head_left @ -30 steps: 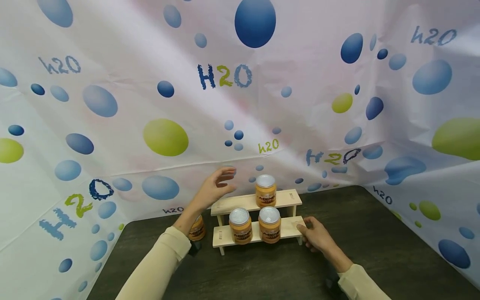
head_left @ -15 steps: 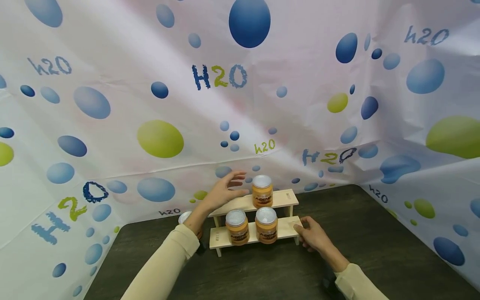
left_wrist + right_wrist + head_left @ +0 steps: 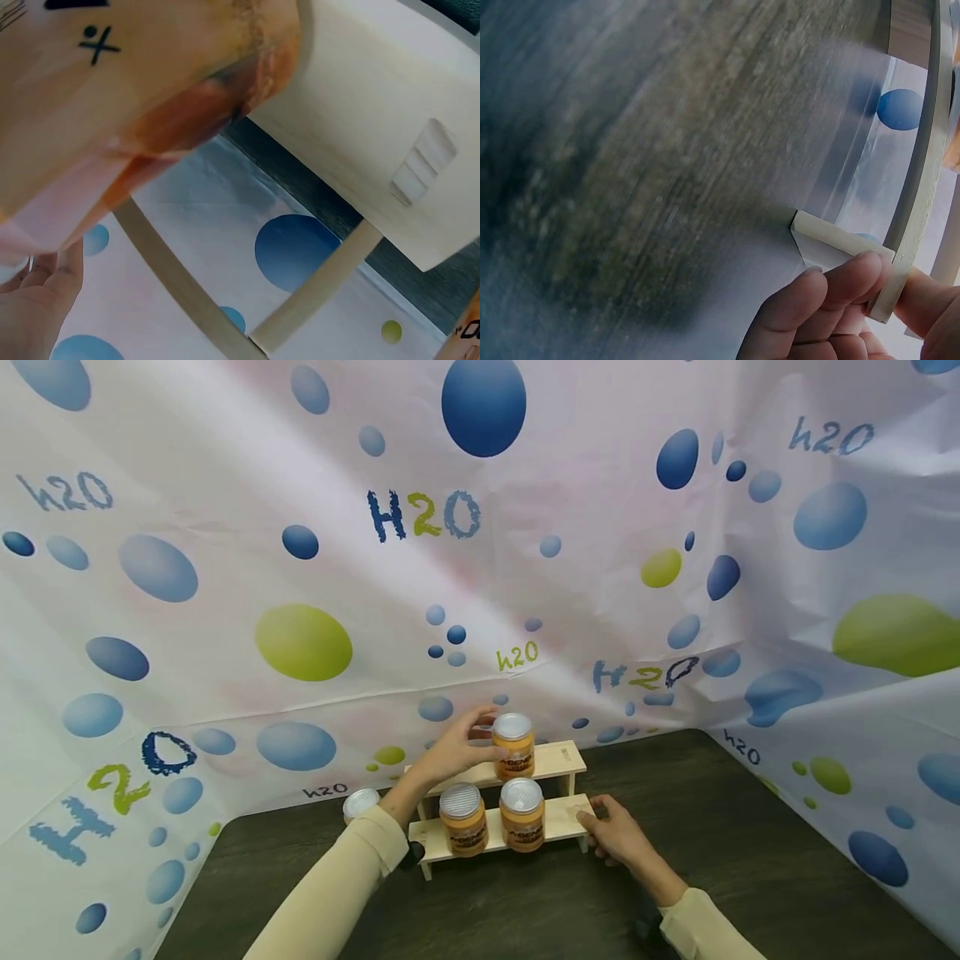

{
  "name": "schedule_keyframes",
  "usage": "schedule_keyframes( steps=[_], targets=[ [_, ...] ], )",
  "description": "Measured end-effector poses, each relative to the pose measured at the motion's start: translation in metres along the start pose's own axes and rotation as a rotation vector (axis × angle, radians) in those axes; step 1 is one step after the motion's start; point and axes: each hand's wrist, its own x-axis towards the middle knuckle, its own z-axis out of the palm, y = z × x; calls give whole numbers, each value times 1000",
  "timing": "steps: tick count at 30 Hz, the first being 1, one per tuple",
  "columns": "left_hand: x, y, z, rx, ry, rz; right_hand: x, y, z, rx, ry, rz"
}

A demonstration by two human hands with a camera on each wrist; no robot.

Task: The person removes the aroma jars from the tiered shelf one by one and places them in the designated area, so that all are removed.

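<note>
On a two-step wooden rack [image 3: 566, 814] stand several orange jars with silver lids. My left hand [image 3: 453, 750] is at the left side of the upper-step jar [image 3: 515, 758], thumb across its front and fingers around its back. Two more jars, a left one [image 3: 463, 827] and a right one [image 3: 522, 822], are on the lower step. With thumb and curled fingers, my right hand [image 3: 621, 837] pinches the right end of that lower step; the right wrist view shows the fingers [image 3: 855, 277] under the board. In the left wrist view, a near jar [image 3: 150, 97] hides most of the left hand.
Another silver-lidded jar [image 3: 360, 803] stands on the dark table [image 3: 712, 827] left of the rack, partly behind the left forearm. A white sheet [image 3: 570, 493] printed with blue and green drops rises behind the table and at its sides.
My left hand has moved right, from above the upper step to the upper jar. The right hand keeps its hold on the rack. The head view has shifted slightly right.
</note>
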Motion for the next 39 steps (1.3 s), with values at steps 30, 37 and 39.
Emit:
schedule_keyframes(
  steps=[30,37,39],
  targets=[
    [12,-1,13,-14,-60,-23,1,-2,0,-8,6,5],
    [13,-3,15,-8,-55,-26,0,-3,0,-9,6,12],
    [13,-4,16,-18,-58,-21,0,-3,0,-7,6,10]
  ],
)
